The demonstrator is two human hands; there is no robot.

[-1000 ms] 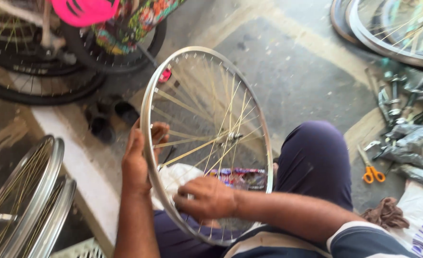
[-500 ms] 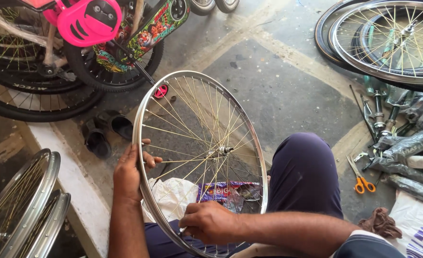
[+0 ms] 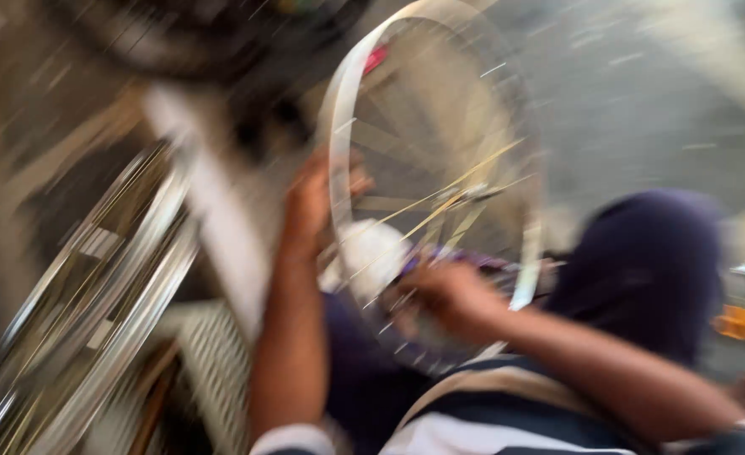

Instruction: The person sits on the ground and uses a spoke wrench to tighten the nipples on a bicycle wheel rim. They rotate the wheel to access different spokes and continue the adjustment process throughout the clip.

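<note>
Grey concrete floor (image 3: 642, 126) blurs behind a spoked bicycle wheel (image 3: 440, 152) held upright over the person's lap. At its left rim, the left hand (image 3: 309, 211) has its fingers clenched around the metal. Near the wheel's lower spokes sits the right hand (image 3: 444, 295); motion blur hides whether its fingers grasp anything. More bare rims (image 3: 94, 286) lean at near left.

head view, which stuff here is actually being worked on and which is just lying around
In hand:
- spoked wheel rim, upright
- left hand on its near edge
- right hand at the lower spokes

Lying about:
- stacked spare rims at left
- orange object at right, too blurred to name
- white cloth behind the spokes
</note>
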